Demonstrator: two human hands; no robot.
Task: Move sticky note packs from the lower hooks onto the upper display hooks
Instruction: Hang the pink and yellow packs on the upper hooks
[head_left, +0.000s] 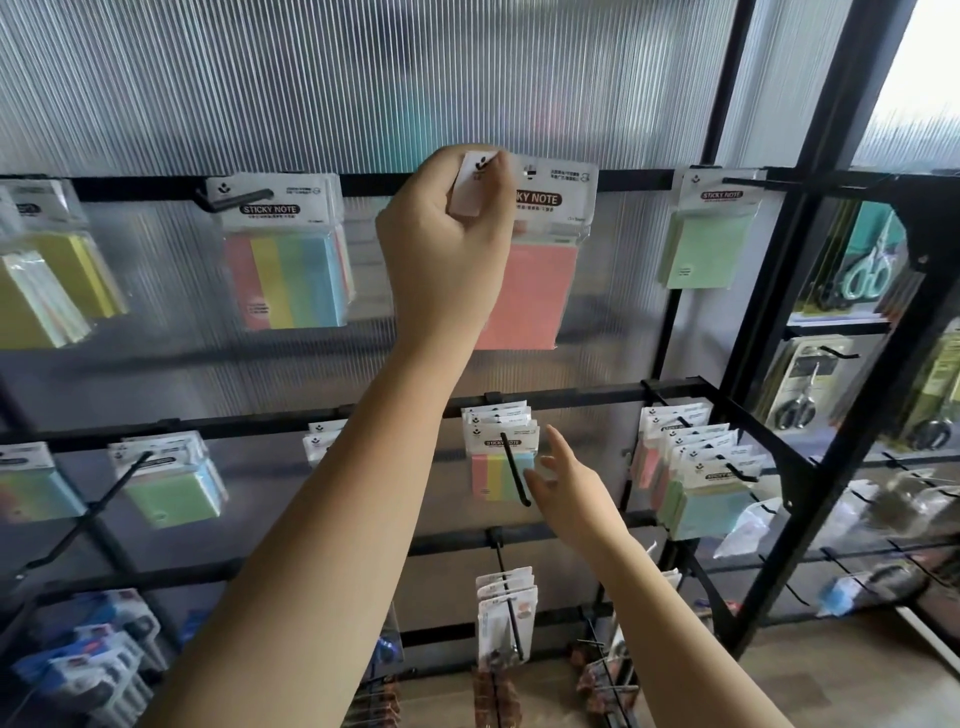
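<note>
My left hand (447, 244) is raised to the top rail and pinches the white header card of a pink sticky note pack (535, 291), which hangs against the upper row. Its hook is hidden behind my hand. My right hand (563, 480) reaches with relaxed, spread fingers toward the striped packs (501, 470) on a lower hook (517, 475); its fingertips are beside the front pack, and it holds nothing. A multicoloured pack (288, 270) and a green pack (701, 244) hang on other upper hooks.
More sticky note packs hang at the lower right (696, 478) and lower left (171, 483). Scissors packs (862, 270) fill the rack on the right. A bare black hook (104, 499) juts out at the left. Further packaged goods hang below (506, 618).
</note>
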